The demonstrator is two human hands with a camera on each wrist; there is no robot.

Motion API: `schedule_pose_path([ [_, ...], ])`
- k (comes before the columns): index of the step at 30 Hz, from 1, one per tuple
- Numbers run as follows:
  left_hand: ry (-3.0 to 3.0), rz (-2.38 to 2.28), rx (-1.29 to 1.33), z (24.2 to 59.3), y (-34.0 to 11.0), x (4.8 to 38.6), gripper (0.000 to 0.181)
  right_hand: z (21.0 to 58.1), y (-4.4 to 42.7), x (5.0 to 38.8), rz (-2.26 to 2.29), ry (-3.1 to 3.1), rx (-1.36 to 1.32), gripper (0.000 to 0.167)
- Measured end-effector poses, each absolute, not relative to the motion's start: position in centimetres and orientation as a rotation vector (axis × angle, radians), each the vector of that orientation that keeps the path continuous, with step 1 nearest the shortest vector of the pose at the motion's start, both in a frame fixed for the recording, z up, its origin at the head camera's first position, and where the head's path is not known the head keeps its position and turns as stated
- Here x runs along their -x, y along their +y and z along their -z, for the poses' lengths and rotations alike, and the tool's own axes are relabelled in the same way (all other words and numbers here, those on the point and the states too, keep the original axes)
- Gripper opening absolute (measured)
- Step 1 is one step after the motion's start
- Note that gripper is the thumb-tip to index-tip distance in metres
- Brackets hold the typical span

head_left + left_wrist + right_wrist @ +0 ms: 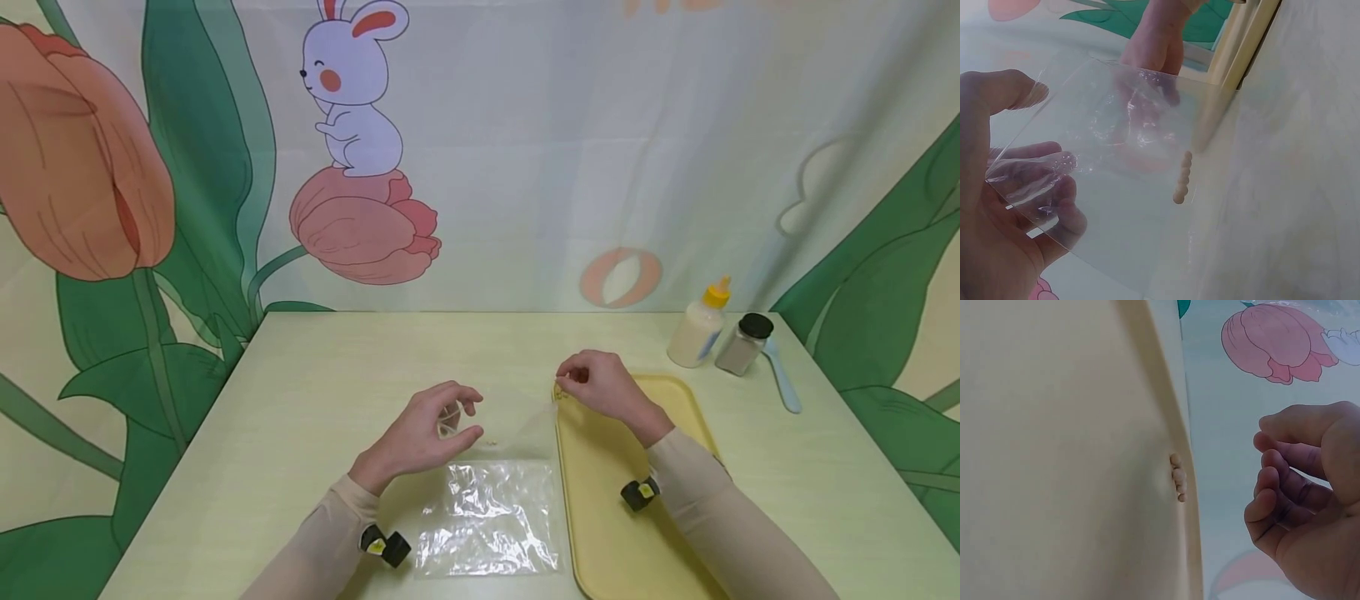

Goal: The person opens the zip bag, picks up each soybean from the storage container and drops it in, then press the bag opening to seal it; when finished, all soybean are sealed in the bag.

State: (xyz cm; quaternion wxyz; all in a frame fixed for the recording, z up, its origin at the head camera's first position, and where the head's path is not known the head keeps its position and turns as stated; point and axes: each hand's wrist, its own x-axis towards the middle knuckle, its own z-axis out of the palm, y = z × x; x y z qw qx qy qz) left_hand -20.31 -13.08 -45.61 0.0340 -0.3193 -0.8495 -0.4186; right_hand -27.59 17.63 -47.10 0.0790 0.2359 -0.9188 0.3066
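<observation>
My left hand [423, 429] is raised above the table, its fingers curled round the crumpled end of a clear plastic bag [1122, 231]; the thumb stands apart. A short row of small beige beads [1182, 178] shows in or behind the clear plastic. Over the far left corner of the yellow tray [600, 492] hovers my right hand [600, 385], with fingers bent and the thumb tip close to the index fingertip. Nothing shows between those tips. More beige beads [1178, 477] lie in the tray along its edge, beside the right hand.
A second clear plastic bag [487, 521] lies flat left of the tray. At the back right stand a bottle with an orange cap [696, 333] and a jar with a black lid [741, 348]. A pale blue utensil [783, 379] lies beside the jar.
</observation>
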Motion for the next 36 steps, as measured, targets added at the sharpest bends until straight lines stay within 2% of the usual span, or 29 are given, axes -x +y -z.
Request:
schedule_pose_path([
  [21, -2.619, 1.323, 0.986, 45.8, -13.0, 20.4, 0.034, 48.6, 18.2, 28.5, -0.916, -2.87, -0.584, 0.007],
  [36, -2.617, 1.356, 0.986, 45.7, -12.9, 20.4, 0.033, 49.0, 18.5, 28.8, -0.89, -2.91, -0.611, 0.006],
])
